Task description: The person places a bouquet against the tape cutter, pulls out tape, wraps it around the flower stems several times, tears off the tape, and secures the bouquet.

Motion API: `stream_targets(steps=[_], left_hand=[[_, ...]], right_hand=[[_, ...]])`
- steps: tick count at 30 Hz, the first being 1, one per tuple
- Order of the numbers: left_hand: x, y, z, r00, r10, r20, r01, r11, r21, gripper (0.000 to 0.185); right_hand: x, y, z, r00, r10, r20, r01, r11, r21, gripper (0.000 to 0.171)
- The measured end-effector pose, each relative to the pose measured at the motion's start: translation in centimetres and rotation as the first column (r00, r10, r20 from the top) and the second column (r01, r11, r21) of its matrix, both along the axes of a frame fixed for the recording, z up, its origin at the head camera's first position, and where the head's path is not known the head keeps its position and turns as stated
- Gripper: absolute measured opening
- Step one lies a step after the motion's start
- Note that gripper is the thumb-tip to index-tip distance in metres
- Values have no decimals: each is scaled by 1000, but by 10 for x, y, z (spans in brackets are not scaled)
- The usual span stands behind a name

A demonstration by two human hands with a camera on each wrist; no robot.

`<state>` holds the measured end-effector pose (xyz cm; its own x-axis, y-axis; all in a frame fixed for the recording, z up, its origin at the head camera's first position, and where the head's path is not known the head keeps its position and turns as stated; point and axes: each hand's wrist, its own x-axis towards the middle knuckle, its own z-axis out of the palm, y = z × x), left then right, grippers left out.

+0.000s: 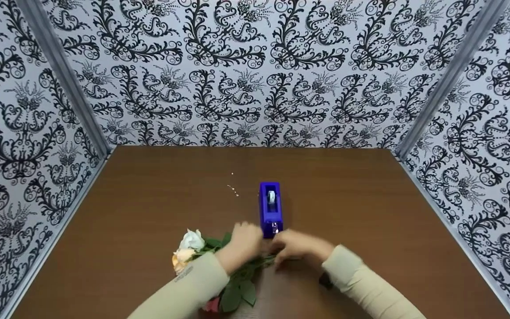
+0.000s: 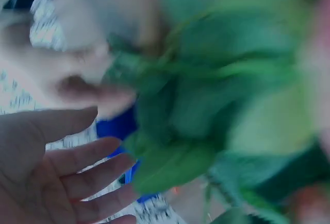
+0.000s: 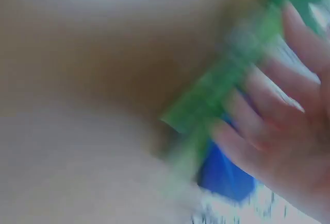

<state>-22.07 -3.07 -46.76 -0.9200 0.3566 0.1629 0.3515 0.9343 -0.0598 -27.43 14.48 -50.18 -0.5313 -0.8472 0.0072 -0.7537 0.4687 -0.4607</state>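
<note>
Brown table (image 1: 370, 212), walled on three sides by black-and-white scroll-patterned panels (image 1: 255, 71).

Bunch of artificial flowers (image 1: 233, 274) lies at the near edge, slightly left of centre: white bloom (image 1: 191, 240) and peach bloom (image 1: 183, 255) at the left end, green leaves spreading nearward, a pinkish bloom (image 1: 213, 305) at the very near edge (partly hidden under my sleeve). The stems (image 3: 227, 80) run rightward toward my hands.

Blue tape dispenser (image 1: 270, 208) stands just beyond the flowers, centre of table, long axis near to far, cutter end nearest me.

My left hand (image 1: 244, 243) sits over the stems, just left of the dispenser's near end. In the left wrist view its fingers (image 2: 77, 162) are straight and spread, gripping nothing; leaves (image 2: 206, 110) lie just past them (heavily blurred).

My right hand (image 1: 297, 248) is just right of the dispenser's near end, at the stem ends. In the right wrist view its fingers (image 3: 258, 116) lie extended against the green stems; I cannot tell whether the thumb pinches them.

A few tiny white specks (image 1: 233, 189) left of the dispenser.
</note>
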Motion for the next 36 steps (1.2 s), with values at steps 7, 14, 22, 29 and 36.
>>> stream_targets(steps=[7, 14, 22, 29, 36], left_hand=[[-59, -13, -10, 964, 151, 220, -243, 834, 495, 16], [-156, -13, -164, 941, 21, 338, -312, 439, 842, 37], [-151, 9, -167, 947, 66, 314, -318, 331, 889, 36], [-148, 5, -157, 945, 87, 315, -322, 411, 853, 33], [-115, 4, -99, 907, 72, 415, -410, 374, 832, 32]], right_hand=[[-40, 15, 13, 905, -386, 178, 425, 824, -374, 14], [-44, -7, 9, 553, -633, 541, 820, 527, -223, 26], [-40, -18, 8, 458, -641, 616, 864, 483, -140, 19], [-36, -17, 13, 458, -641, 616, 825, 564, -26, 20], [-32, -14, 16, 388, -585, 712, 830, 557, 5, 16]])
